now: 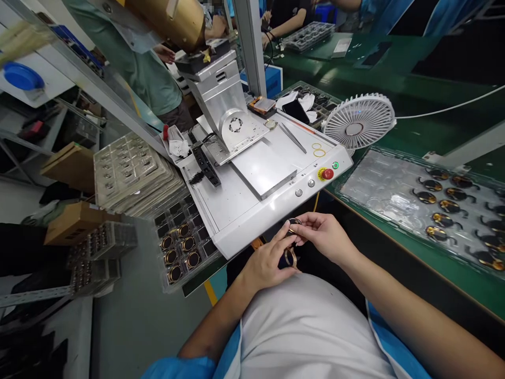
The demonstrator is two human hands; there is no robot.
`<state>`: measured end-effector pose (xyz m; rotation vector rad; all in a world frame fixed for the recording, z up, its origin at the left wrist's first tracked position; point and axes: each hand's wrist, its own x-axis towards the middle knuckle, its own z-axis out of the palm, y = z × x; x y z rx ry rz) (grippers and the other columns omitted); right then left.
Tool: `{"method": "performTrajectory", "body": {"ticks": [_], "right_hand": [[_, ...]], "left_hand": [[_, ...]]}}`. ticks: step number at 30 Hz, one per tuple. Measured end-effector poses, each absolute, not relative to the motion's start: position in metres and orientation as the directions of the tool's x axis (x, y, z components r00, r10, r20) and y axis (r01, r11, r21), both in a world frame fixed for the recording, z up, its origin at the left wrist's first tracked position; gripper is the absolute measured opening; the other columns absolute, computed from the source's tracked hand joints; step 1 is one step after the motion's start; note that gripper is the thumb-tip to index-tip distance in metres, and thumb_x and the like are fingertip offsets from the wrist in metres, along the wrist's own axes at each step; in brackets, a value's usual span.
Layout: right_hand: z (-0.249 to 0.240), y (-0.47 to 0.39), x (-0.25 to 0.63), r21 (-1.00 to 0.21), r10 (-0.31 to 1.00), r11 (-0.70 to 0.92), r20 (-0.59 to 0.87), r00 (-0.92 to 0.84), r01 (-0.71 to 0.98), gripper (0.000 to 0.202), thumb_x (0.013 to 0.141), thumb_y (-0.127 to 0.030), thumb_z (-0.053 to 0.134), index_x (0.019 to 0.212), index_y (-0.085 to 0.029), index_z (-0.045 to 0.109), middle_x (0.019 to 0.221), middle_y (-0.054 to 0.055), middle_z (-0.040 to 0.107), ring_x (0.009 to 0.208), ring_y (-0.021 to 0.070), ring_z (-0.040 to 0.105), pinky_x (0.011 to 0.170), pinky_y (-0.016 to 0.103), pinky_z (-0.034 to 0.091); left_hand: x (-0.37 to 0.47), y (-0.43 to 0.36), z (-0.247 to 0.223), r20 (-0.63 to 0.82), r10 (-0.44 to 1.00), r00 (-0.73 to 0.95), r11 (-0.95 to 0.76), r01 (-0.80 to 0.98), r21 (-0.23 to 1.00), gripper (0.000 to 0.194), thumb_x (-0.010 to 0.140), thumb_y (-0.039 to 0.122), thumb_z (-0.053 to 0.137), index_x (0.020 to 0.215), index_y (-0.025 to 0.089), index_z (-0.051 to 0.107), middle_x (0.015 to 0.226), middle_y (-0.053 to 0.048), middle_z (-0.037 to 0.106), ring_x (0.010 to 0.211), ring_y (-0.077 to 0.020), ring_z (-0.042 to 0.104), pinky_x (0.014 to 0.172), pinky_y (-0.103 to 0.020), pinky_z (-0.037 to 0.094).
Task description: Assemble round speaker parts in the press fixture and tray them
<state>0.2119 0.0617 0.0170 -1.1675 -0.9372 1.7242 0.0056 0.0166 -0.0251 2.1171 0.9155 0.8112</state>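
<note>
In front of my belly, both hands are together over a small dark round ring (294, 227), perhaps a watch part. My right hand (325, 237) pinches it between thumb and fingers. The index fingertip of my left hand (268, 263) touches the ring's near side. Lower down, a gold-rimmed round watch case (291, 258) sits within the curl of my left hand, partly hidden by the fingers. Just beyond the hands is the front edge of a white machine base (236, 237) with buttons and a red emergency stop (326, 174).
A metal fixture (236, 129), tweezers (292, 138) and yellow rings (319, 150) lie on the machine. On the left is a tray (163, 281) of gold-rimmed cases; on the right, a clear tray (371, 179) of round parts with dark tails. A white fan (359, 123) stands behind.
</note>
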Motion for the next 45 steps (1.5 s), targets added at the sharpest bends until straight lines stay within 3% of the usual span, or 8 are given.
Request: {"method": "performTrajectory", "body": {"ticks": [2,4,7,11,21,37,40,45], "right_hand": [[0.017,0.060,0.212,-0.896,0.919,-0.378,-0.331,-0.215,-0.234,0.048,0.061,-0.051,0.099,0.075,-0.015,0.070,0.061,0.000,0.066,0.050,0.0112,0.060,0.050,0.022,0.054],[0.020,0.058,0.213,-0.890,0.904,-0.402,-0.348,-0.248,-0.217,0.046,0.060,-0.047,0.099,0.071,-0.015,0.066,0.059,-0.001,0.063,0.048,0.0092,0.055,0.047,0.020,0.048],[0.025,0.054,0.212,-0.853,0.849,-0.485,-0.407,-0.338,-0.193,0.044,0.059,-0.044,0.098,0.070,-0.014,0.067,0.067,0.001,0.066,0.056,0.0091,0.057,0.052,0.019,0.048],[0.031,0.045,0.200,-0.760,0.762,-0.612,-0.494,-0.419,-0.217,0.044,0.057,-0.041,0.097,0.070,-0.014,0.064,0.070,0.003,0.068,0.061,0.0121,0.062,0.060,0.023,0.051],[0.046,0.031,0.175,-0.856,0.885,-0.442,-0.367,-0.287,-0.268,0.036,0.060,-0.020,0.078,0.076,-0.021,0.046,0.064,-0.007,0.058,0.055,0.0078,0.050,0.051,0.019,0.037],[0.047,0.033,0.174,-0.845,0.870,-0.451,-0.345,-0.351,-0.288,0.038,0.063,-0.016,0.074,0.084,-0.024,0.042,0.063,-0.008,0.063,0.053,0.0130,0.064,0.050,0.021,0.046],[0.045,0.035,0.176,-0.813,0.847,-0.494,-0.369,-0.383,-0.309,0.047,0.063,-0.023,0.086,0.083,-0.023,0.044,0.064,-0.006,0.067,0.054,0.0142,0.066,0.052,0.022,0.052],[0.033,0.037,0.184,-0.816,0.765,-0.570,-0.484,-0.425,-0.095,0.052,0.062,-0.047,0.098,0.072,-0.018,0.057,0.062,0.004,0.069,0.052,0.0134,0.063,0.046,0.021,0.053]], "left_hand": [[0.007,0.017,-0.028,0.315,0.816,0.484,-0.441,0.169,0.881,0.094,0.072,0.036,0.094,0.152,0.028,0.046,0.169,-0.024,0.036,0.115,-0.0325,0.077,0.095,-0.044,0.067],[0.008,0.017,-0.030,0.327,0.875,0.357,-0.323,-0.073,0.944,0.084,0.070,0.037,0.096,0.144,0.026,0.057,0.158,-0.022,0.053,0.109,-0.0298,0.079,0.092,-0.041,0.068],[0.010,0.019,-0.032,0.248,0.944,0.215,-0.168,-0.333,0.928,0.058,0.074,0.041,0.093,0.125,0.023,0.070,0.125,-0.014,0.078,0.107,-0.0268,0.079,0.090,-0.037,0.067],[0.012,0.020,-0.034,0.201,0.971,0.128,-0.119,-0.470,0.874,0.054,0.070,0.039,0.096,0.117,0.025,0.076,0.120,-0.010,0.081,0.108,-0.0252,0.079,0.093,-0.036,0.066],[0.011,0.019,-0.040,0.285,0.951,0.123,-0.213,-0.409,0.887,0.069,0.061,0.019,0.100,0.124,0.032,0.076,0.121,-0.007,0.081,0.108,-0.0256,0.080,0.093,-0.034,0.068],[0.012,0.016,-0.042,0.192,0.980,0.061,-0.149,-0.421,0.895,0.066,0.051,0.020,0.103,0.112,0.033,0.082,0.114,-0.005,0.083,0.097,-0.0253,0.083,0.088,-0.036,0.069],[0.012,0.015,-0.044,0.179,0.984,0.024,-0.153,-0.410,0.899,0.065,0.051,0.022,0.104,0.111,0.032,0.082,0.113,-0.004,0.083,0.095,-0.0246,0.083,0.087,-0.035,0.069],[0.009,0.012,-0.048,0.176,0.984,-0.016,-0.172,-0.313,0.934,0.060,0.053,0.029,0.104,0.109,0.033,0.082,0.112,-0.004,0.084,0.098,-0.0263,0.082,0.089,-0.040,0.069]]}}
